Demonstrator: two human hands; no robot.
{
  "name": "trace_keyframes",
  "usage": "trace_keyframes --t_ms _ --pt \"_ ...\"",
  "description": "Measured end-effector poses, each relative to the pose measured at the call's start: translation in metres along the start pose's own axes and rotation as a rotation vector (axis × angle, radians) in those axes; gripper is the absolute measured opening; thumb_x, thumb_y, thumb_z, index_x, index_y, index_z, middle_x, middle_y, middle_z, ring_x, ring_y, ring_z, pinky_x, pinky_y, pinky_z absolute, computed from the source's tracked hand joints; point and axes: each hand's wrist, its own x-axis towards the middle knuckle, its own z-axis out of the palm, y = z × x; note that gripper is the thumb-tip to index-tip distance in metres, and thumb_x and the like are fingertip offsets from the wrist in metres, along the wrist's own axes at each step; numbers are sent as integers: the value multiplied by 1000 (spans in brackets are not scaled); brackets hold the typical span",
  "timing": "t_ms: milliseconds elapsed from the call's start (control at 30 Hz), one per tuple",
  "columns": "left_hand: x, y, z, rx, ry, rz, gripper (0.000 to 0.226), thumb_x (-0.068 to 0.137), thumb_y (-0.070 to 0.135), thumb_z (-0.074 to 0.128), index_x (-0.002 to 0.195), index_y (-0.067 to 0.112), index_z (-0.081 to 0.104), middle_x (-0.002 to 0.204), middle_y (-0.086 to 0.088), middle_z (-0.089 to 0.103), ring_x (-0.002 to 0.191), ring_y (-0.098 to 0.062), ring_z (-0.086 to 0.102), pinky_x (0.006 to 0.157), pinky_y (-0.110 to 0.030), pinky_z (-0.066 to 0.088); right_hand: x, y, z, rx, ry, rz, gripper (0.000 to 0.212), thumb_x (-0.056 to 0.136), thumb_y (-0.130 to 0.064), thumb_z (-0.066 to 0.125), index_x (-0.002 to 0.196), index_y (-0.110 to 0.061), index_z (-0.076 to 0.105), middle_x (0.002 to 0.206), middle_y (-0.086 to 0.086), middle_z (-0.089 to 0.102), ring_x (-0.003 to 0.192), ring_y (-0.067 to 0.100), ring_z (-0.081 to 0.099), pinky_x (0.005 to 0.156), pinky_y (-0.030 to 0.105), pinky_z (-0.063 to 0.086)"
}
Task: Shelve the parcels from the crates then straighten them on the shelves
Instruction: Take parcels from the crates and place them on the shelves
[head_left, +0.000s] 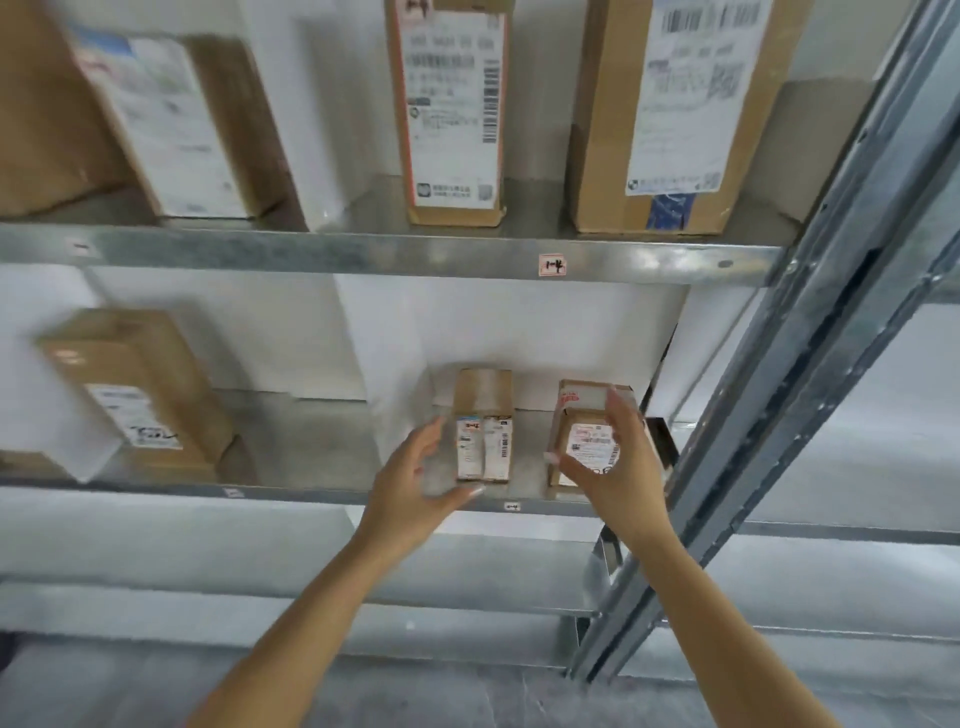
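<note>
Gripping a small labelled parcel (584, 421) in the right hand (618, 467), fingers curled over its top, thumb at its left front edge. Holding the left hand (410, 478), fingers spread and loosely curved, just beside a narrow parcel (483, 410) standing between the two hands; contact there too blurred to tell. Both parcels upright on the shelf (322, 447), hands apart. Tall box (452, 114) well above the hands, another box (140, 384) far left of the left hand.

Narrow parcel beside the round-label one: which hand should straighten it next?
Probably left. The left hand is open right beside the narrow parcel; the right hand grips the round-label parcel.
</note>
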Motion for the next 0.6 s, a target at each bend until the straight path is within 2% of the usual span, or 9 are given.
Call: trace_keyframes --t_ms 67,200,267,333,433,500,533,600 --pt "-12 7 -40 -3 82 3 77 71 19 82 137 25 43 137 8 49 124 -8 47 100 -21 37 0 -34 21 19 -62 -59 97 72 -32 83 151 -24 26 147 -1 42 133 17 42 104 29 38" --pt "-45 8 -123 7 198 -2 78 71 26 81 137 33 39 137 13 47 125 -5 45 98 -16 36 -12 -100 78 71 -185 -195 93 73 -25 83 149 -24 30 146 0 44 132 17 44 107 31 38" --pt "-67 1 -166 49 258 -12 80 69 33 80 137 35 38 135 15 49 122 -3 47 92 -7 38 -23 -130 110 93 -253 -240 93 73 -26 84 149 -23 31 146 -3 43 131 15 43 109 31 37" --pt "-89 -7 -207 83 341 -10 79 69 30 81 136 34 40 131 15 53 114 2 52 85 -1 39 -37 -157 144 112 -316 -290 92 72 -27 84 148 -23 34 145 -6 44 129 10 44 108 27 36" --pt "-129 -21 -274 102 482 -47 78 67 33 81 134 34 41 123 23 53 106 16 50 93 -10 42 -66 -205 201 137 -420 -351 90 70 -30 86 145 -25 37 141 -5 47 122 8 46 104 23 37" --pt "-164 -32 -321 103 543 -96 82 62 46 76 135 35 41 125 22 51 112 9 49 98 -19 41 -94 -240 243 158 -513 -374 79 72 -27 84 139 -28 42 135 -13 50 114 3 50 94 9 37" --pt "-183 -38 -344 109 574 -126 84 62 47 76 137 34 40 128 19 50 116 4 48 98 -20 40 -110 -257 266 175 -556 -396 74 73 -25 83 135 -27 43 132 -16 51 112 0 51 90 4 37" --pt "-224 -53 -389 127 646 -181 82 68 37 79 139 31 39 131 12 49 121 -4 47 97 -18 36 -144 -288 311 203 -618 -451 78 74 -27 82 140 -24 42 138 -12 49 122 5 48 101 9 36"
